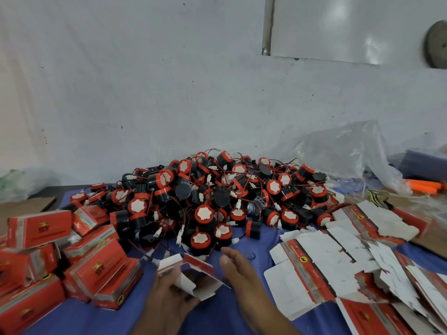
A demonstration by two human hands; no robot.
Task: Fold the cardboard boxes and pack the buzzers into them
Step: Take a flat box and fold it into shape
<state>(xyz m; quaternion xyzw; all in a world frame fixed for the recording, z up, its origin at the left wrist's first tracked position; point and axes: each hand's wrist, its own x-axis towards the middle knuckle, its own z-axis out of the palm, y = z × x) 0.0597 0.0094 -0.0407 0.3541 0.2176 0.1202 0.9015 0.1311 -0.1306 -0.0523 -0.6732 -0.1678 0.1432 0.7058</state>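
Cardboard box (198, 269) within left grip (165, 303)

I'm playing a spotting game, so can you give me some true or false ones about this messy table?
1. The left hand holds a half-folded box. True.
2. The folded red boxes lie to the right of the buzzer pile. False: they lie to its left.
3. The right hand is open and holds nothing. True.
4. The flat boxes lie on something green. False: they lie on a blue cloth.
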